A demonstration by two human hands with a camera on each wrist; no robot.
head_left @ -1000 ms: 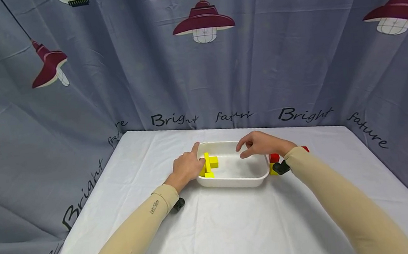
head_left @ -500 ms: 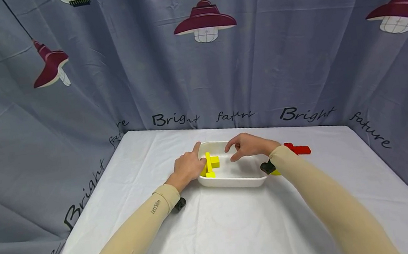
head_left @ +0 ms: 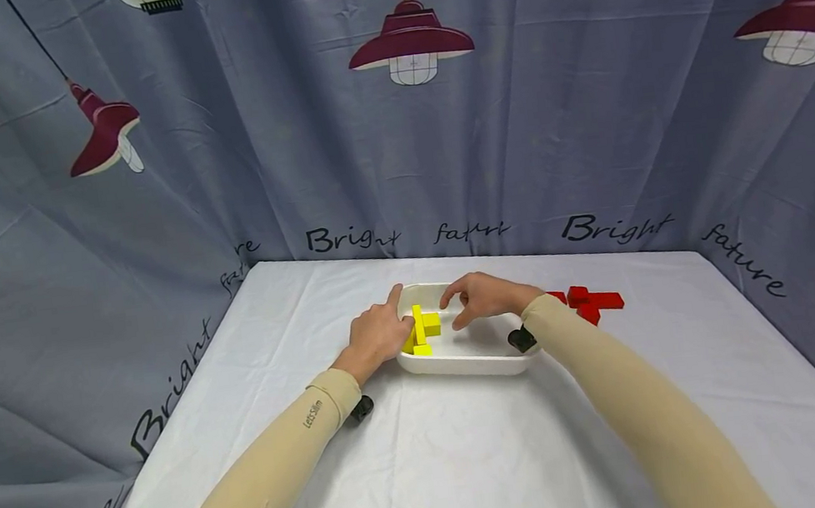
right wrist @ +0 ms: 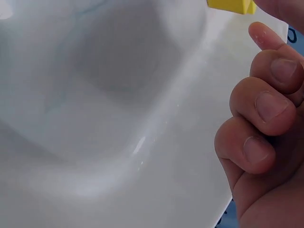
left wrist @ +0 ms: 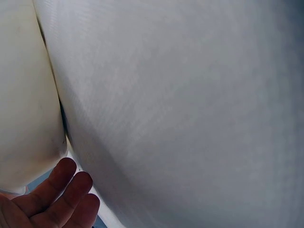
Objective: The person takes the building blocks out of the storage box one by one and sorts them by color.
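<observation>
A white tray [head_left: 458, 367] sits on the table, with several yellow blocks [head_left: 431, 324] in its left end. My left hand [head_left: 378, 330] holds the tray's left rim, thumb over the inside and index finger along the edge. In the left wrist view, three fingertips of the left hand [left wrist: 71, 197] show beside a pale wall. Over the tray's right half, my right hand [head_left: 486, 295] keeps thumb and index finger apart, nothing between them. The right wrist view shows the right hand's [right wrist: 266, 114] other fingers curled, and a yellow block [right wrist: 230, 5] near the top.
Several red blocks [head_left: 594, 301] lie right of the tray, partly behind the right sleeve [head_left: 619, 385]. A white cloth [head_left: 469, 465] covers the table. A grey printed curtain [head_left: 273, 135] hangs behind it.
My right hand has moved left over the tray toward the yellow blocks. Its arm uncovers more red blocks and now hides a yellow block by the tray's right end. The left hand stays put.
</observation>
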